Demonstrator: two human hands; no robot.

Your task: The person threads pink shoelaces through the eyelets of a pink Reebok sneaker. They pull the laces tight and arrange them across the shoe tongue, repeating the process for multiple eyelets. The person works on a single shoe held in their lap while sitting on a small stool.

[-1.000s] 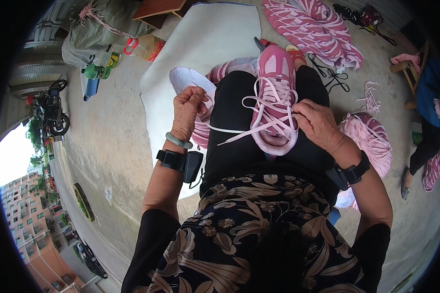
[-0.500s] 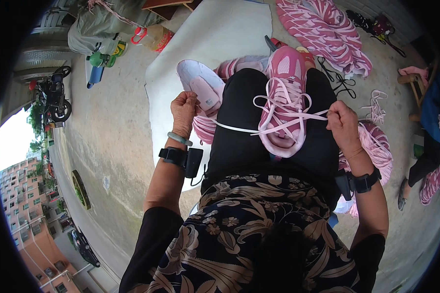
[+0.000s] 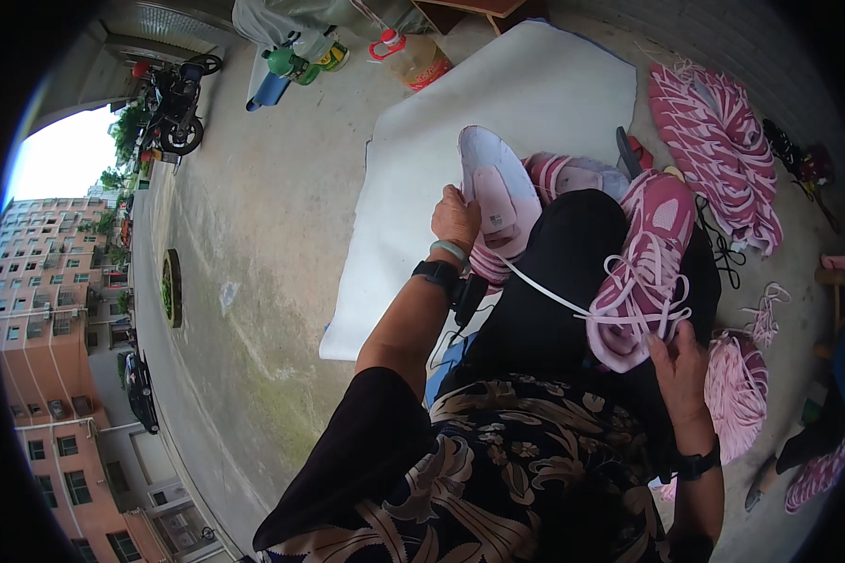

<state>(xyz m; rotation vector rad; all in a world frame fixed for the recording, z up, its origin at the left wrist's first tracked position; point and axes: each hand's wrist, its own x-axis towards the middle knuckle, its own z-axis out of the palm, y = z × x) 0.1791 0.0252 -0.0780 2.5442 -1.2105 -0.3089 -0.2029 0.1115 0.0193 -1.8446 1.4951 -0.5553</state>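
A pink sneaker [image 3: 665, 220] with pale laces rests across my black-trousered lap, toe pointing away. One end of its pale shoelace [image 3: 549, 296] runs taut leftward from the collar toward my left hand [image 3: 456, 220], whose fingers are closed around it, though the lace is partly lost by the fingers. Right beside that hand is an upturned pale shoe part [image 3: 521, 192] with a pink patch. Close by the sneaker's collar, my right hand [image 3: 681, 371] pinches the lace between thumb and finger. Loose loops lie over the lacing.
A large white sheet [image 3: 441, 169] covers the concrete floor to the left. Pink striped shoe uppers [image 3: 718, 150] are bundled at far right, with more bundled laces [image 3: 740, 394] nearer. Bottles [image 3: 411, 58] stand at the back. A person's leg [image 3: 803, 436] shows at the right edge.
My view has swung left, so the scene shifts rightward. My right hand has come in from out to the side to the sneaker's collar. The left lace stays taut.
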